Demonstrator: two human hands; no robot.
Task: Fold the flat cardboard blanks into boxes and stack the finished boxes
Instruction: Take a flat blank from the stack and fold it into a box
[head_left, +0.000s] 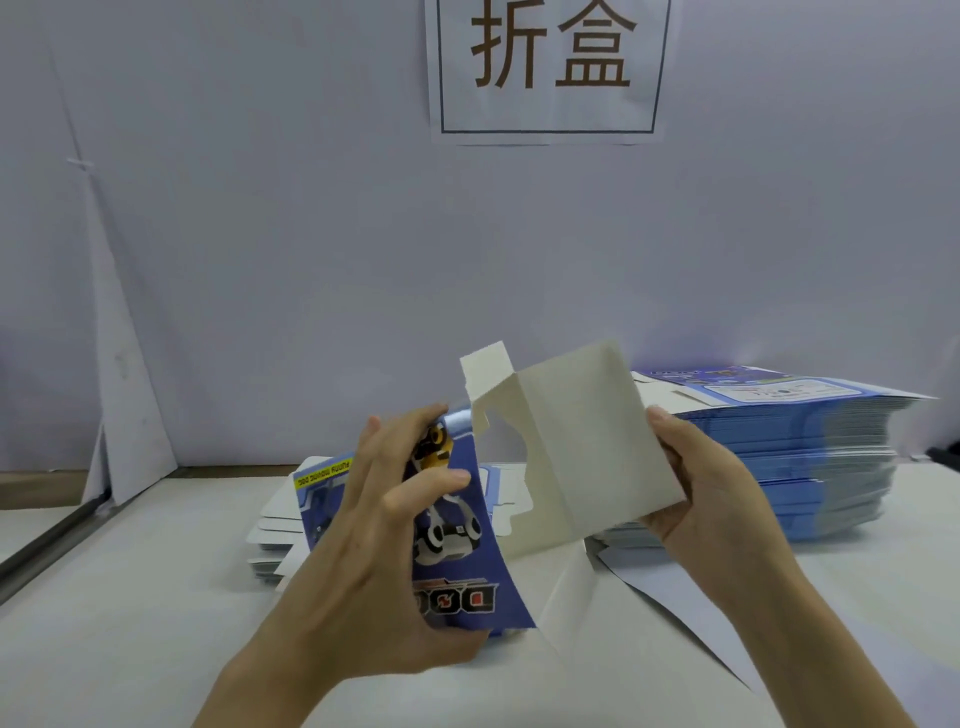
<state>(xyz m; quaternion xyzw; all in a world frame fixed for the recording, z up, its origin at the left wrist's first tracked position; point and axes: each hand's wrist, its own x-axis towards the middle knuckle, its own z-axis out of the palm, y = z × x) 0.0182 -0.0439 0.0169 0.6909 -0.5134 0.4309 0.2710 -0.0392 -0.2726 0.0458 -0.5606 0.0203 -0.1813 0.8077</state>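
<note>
Left grip (374, 545) is curled round the printed blue side of a cardboard blank (582, 447), thumb pressed across the cartoon picture and the other fingers wrapped over its far edge. Right grip (706, 493) pinches the blank's plain white side at its right edge, thumb on the near face and fingers tucked behind. From where I stand the blank is held up off the counter (130, 597), between the two hands in the middle of the scene, spread partway open like a book, with one narrow white flap (485, 369) sticking up at the top. On the right of the counter, just behind the right wrist, sits a tall stack of flat blanks (810, 452), blue edges showing. A lower pile of blanks (280, 519) lies behind the left hand, partly hidden by it. On the pale wall behind hangs a white sign (550, 67) with two large brown characters in a thin frame.
</note>
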